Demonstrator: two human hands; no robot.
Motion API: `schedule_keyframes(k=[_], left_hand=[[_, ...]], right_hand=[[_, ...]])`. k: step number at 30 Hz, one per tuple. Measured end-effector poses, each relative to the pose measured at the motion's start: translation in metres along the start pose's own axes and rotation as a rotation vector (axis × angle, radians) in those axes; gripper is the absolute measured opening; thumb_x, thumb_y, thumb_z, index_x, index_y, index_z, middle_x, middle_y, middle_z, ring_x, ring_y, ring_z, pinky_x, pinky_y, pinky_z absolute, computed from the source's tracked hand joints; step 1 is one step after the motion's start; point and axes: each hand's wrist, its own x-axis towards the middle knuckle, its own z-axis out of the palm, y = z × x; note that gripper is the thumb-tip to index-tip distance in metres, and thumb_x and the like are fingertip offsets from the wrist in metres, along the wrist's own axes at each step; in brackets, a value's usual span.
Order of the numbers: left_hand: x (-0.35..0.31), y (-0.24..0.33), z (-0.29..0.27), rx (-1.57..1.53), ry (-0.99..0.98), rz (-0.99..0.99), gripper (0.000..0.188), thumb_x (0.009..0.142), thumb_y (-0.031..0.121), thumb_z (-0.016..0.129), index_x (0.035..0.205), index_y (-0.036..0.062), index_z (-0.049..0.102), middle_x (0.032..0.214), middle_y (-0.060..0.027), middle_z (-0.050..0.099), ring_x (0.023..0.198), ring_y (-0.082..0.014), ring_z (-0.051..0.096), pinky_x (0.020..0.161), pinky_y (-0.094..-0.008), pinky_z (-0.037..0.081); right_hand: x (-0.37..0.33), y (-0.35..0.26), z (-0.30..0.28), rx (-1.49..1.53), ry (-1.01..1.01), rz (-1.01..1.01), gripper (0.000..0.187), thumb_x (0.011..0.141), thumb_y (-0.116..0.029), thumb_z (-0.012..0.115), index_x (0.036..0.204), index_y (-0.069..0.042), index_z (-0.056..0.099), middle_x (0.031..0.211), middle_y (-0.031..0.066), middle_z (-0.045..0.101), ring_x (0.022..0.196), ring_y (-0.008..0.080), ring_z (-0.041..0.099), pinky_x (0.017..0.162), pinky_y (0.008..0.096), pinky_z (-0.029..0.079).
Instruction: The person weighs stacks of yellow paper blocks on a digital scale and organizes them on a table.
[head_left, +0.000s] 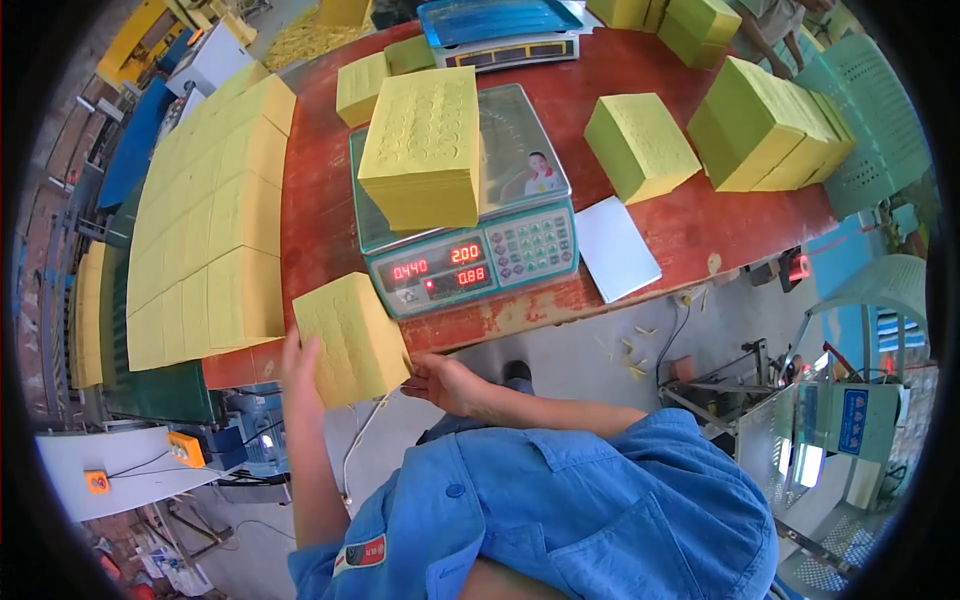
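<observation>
Between both hands I hold a thick stack of yellow paper [350,340] at the near edge of the red table. My left hand [303,365] presses against its left side, and my right hand [445,384] grips its lower right corner, fingertips partly hidden. Just beyond is a teal digital scale [530,250] with lit red digits and a keypad. Another stack of yellow paper [425,145], its top sheet embossed with rows of curved marks, sits on the scale's pan.
Rows of yellow paper stacks [210,230] line the table's left side. More stacks [640,145] stand to the right, by a white pad [617,248]. A second scale with a blue pan [500,30] is at the back. Green plastic chair [865,120] at right.
</observation>
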Motion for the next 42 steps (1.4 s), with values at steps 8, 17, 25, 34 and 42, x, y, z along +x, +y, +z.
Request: schedule_keyframes(k=[8, 17, 25, 34, 42], left_hand=[[-0.030, -0.026, -0.047, -0.277, -0.337, -0.295, 0.051, 0.090, 0.018, 0.057, 0.135, -0.0023, 0.044, 0.128, -0.0111, 0.055, 0.118, -0.0207, 0.053, 0.100, -0.0342, 0.041], [-0.038, -0.079, -0.069, -0.556, -0.421, -0.374, 0.060, 0.089, 0.024, 0.059, 0.140, -0.0014, 0.040, 0.137, -0.0120, 0.051, 0.125, -0.0236, 0.049, 0.103, -0.0363, 0.041], [-0.046, -0.046, -0.098, 0.360, -0.288, 0.437, 0.036, 0.102, 0.018, 0.039, 0.128, -0.0029, 0.051, 0.124, -0.0146, 0.058, 0.113, -0.0215, 0.055, 0.097, -0.0343, 0.044], [0.059, 0.209, 0.061, -0.192, -0.600, 0.326, 0.045, 0.093, 0.027, 0.058, 0.130, 0.0035, 0.051, 0.129, -0.0128, 0.055, 0.116, -0.0209, 0.055, 0.095, -0.0382, 0.046], [0.128, 0.218, 0.142, -0.050, -0.701, 0.030, 0.082, 0.076, 0.063, 0.064, 0.136, 0.0101, 0.048, 0.132, -0.0153, 0.049, 0.123, -0.0324, 0.044, 0.095, -0.0549, 0.039]], right_hand=[[-0.014, 0.010, -0.001, -0.196, 0.107, -0.011, 0.033, 0.095, -0.021, 0.052, 0.122, -0.003, 0.054, 0.111, 0.0090, 0.062, 0.091, 0.0208, 0.062, 0.088, 0.0392, 0.049], [-0.018, 0.011, 0.013, -0.414, 0.085, -0.113, 0.045, 0.089, -0.011, 0.049, 0.133, -0.001, 0.049, 0.114, 0.0104, 0.061, 0.100, 0.0207, 0.060, 0.090, 0.0360, 0.048], [-0.053, -0.028, 0.104, -0.754, 0.012, -0.354, 0.050, 0.090, -0.010, 0.051, 0.138, 0.002, 0.044, 0.113, 0.0097, 0.061, 0.096, 0.0158, 0.057, 0.083, 0.0278, 0.047], [-0.095, -0.227, 0.193, -1.084, 0.136, -0.858, 0.040, 0.093, -0.014, 0.051, 0.128, 0.005, 0.053, 0.100, 0.0082, 0.066, 0.084, 0.0143, 0.062, 0.076, 0.0293, 0.050], [-0.078, -0.296, 0.147, -0.872, 0.209, -0.746, 0.033, 0.090, -0.011, 0.049, 0.117, 0.004, 0.061, 0.098, 0.0089, 0.066, 0.082, 0.0150, 0.062, 0.075, 0.0267, 0.049]])
